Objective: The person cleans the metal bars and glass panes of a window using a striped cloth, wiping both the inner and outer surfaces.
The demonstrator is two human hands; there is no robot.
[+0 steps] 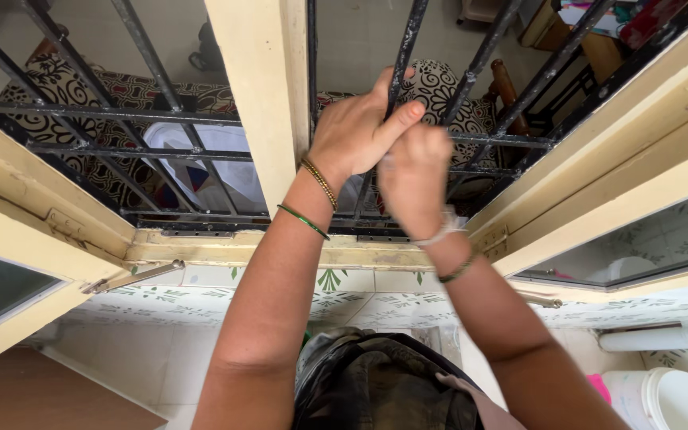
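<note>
Both hands grip one black window bar [398, 72]: left hand [353, 131] wrapped, right hand [414, 179] fisted with a cloth; knuckles could scrape neighbouring bars.

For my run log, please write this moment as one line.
left hand: gripping black window bar | right hand: closed on same bar, white cloth at wrist | window frame: cream, open
</note>
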